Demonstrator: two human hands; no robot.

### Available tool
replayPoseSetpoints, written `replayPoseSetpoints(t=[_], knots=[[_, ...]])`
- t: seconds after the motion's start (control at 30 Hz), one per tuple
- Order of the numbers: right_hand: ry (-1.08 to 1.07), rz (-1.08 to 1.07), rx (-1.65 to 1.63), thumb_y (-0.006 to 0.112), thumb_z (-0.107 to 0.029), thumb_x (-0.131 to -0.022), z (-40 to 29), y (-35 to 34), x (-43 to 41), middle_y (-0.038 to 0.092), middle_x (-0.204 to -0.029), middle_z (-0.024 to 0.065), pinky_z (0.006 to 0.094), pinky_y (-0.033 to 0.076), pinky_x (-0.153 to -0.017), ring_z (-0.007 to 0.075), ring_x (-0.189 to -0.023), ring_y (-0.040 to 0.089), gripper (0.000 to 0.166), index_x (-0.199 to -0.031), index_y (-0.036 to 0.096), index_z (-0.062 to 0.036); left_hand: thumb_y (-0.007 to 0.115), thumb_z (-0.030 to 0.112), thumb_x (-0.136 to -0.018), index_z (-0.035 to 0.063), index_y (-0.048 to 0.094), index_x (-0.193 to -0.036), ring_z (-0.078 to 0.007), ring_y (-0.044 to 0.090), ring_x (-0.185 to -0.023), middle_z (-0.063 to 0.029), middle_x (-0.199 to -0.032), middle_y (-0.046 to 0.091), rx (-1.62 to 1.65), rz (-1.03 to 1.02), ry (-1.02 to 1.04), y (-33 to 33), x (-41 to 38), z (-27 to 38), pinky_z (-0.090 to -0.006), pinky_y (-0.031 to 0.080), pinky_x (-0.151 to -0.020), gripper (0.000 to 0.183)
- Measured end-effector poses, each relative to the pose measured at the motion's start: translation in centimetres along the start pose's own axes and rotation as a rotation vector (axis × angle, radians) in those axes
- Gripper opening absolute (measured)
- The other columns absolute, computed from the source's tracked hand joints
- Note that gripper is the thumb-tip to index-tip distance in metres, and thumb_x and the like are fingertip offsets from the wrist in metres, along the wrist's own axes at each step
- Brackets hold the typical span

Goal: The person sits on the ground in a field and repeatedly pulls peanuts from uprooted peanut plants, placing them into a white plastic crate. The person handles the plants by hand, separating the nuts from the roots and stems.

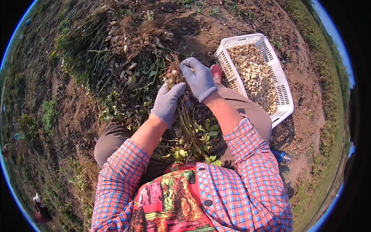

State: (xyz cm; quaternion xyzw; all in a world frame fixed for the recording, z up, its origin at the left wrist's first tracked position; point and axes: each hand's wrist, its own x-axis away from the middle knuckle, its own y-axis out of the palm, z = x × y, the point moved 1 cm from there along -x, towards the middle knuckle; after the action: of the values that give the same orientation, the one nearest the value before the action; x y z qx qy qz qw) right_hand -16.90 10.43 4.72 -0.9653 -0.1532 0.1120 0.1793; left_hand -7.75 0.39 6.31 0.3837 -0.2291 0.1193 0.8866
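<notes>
Both my hands wear grey knitted gloves. My left hand (167, 103) is closed around a peanut plant (185, 121), whose leafy end hangs down between my knees. My right hand (198, 77) is at the plant's root end, thumb and fingers pinched together at the roots; what lies between the fingertips is partly hidden. A few peanut pods (174, 72) show among the brown roots between the two hands. Beyond them, at the upper left, lies a heap of pulled peanut plants (101, 58) with many pods on their roots (139, 37).
A white plastic crate (285, 95) holding many peanuts (253, 75) stands on the soil beside my right leg. A red shoe (216, 71) touches its near side. A blue bottle (280, 156) with a metallic end lies by my right hip. Green plants grow at both sides.
</notes>
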Motion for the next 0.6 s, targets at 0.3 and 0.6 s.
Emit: replayPoseSetpoints(t=[0.3,0.6], knots=[[0.578,-0.003,1.015,0.057,-0.052,-0.083,11.6,-20.7,-5.4,0.058,-0.118,0.0241,0.0420,0.045,-0.090,0.0302,-0.110,0.058,0.055,-0.119,0.058,-0.0099,0.051,0.017,-0.093,0.0008,0.058,-0.090,-0.0171,0.053,-0.052,-0.0042,-0.060,0.051,-0.055,-0.080,0.010,-1.5,1.4,2.3,-0.0373,0.051,-0.060,0.018],[0.294,-0.461,-0.112,0.058,-0.019,-0.092,-1.0,-9.5,-1.7,0.063,-0.092,0.0021,0.0232,0.048,-0.076,0.0084,-0.083,0.058,0.022,-0.105,0.062,-0.0024,0.048,0.029,-0.090,-0.0005,0.057,-0.089,-0.0193,0.049,-0.049,-0.0045,-0.056,0.048,-0.001,-0.402,0.066,-1.9,1.2,2.8,-0.0411,0.049,-0.060,0.031]])
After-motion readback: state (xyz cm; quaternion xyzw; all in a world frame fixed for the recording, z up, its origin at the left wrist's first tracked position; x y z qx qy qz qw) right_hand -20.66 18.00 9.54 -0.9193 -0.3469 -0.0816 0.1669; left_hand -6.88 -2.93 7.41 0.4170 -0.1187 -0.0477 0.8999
